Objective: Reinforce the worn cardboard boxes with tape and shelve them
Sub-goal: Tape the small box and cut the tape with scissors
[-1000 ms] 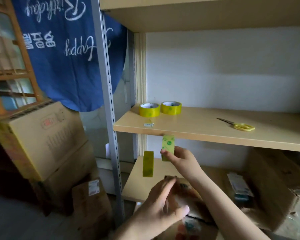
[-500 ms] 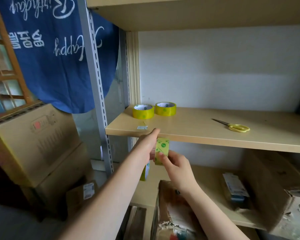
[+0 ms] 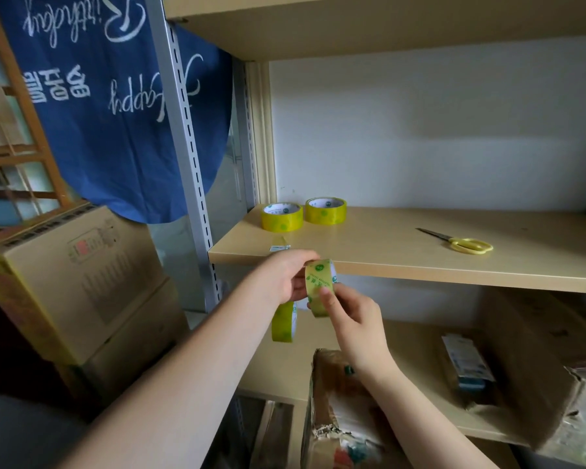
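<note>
My right hand (image 3: 354, 321) grips a yellow tape roll (image 3: 319, 282) just below the front edge of the middle shelf (image 3: 403, 265), thumb pressed on the roll's outer face. My left hand (image 3: 285, 275) pinches the same roll at its upper left edge. A second yellow roll (image 3: 284, 324) stands on edge on the lower shelf (image 3: 416, 353), partly behind my left hand. Two more rolls (image 3: 281, 217) (image 3: 325, 210) lie flat at the middle shelf's left end. A worn cardboard box (image 3: 335, 411) with a torn edge sits below my right forearm.
Yellow-handled scissors (image 3: 467, 245) lie on the middle shelf to the right. A large battered box (image 3: 538, 367) fills the lower shelf's right side. Stacked cartons (image 3: 75, 275) stand left of the grey shelf post (image 3: 186, 147). A blue banner (image 3: 115, 96) hangs behind.
My left hand has come up from the worn box and taken hold of the roll in my right hand. The roll sits slightly higher, nearer the shelf edge.
</note>
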`<action>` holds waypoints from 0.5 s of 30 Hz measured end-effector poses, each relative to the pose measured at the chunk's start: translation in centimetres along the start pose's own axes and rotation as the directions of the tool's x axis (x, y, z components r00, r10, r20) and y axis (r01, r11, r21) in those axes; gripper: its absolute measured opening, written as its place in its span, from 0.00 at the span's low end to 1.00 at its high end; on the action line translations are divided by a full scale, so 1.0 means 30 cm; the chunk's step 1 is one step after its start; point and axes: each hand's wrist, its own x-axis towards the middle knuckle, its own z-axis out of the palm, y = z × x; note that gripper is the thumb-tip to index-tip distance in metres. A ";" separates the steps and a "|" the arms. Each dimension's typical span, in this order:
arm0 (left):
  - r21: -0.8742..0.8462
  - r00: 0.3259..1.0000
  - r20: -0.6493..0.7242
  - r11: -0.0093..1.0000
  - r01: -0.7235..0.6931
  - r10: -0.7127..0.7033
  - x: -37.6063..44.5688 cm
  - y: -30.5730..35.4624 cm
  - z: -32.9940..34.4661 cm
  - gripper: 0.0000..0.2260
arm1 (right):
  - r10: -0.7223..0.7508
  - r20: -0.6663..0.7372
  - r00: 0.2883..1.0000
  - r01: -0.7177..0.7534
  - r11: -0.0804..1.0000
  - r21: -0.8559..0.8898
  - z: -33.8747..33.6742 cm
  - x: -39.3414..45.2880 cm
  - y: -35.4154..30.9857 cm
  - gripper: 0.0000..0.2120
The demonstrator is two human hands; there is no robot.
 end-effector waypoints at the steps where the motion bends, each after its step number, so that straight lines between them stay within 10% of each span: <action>1: -0.006 1.000 -0.007 1.000 -0.005 0.005 0.005 0.002 0.009 0.09 | -0.001 -0.002 1.000 0.001 1.000 0.005 0.002 0.000 -0.002 0.23; 8: -0.030 0.949 -0.234 0.974 -0.223 0.210 0.013 0.034 0.049 0.04 | -0.070 -0.044 0.997 0.072 0.997 0.032 0.001 -0.016 -0.002 0.17; 15: 0.108 0.701 0.046 0.694 -0.711 0.711 -0.177 0.119 0.076 0.07 | -0.233 -0.523 0.820 0.287 0.958 0.023 -0.020 -0.012 -0.040 0.12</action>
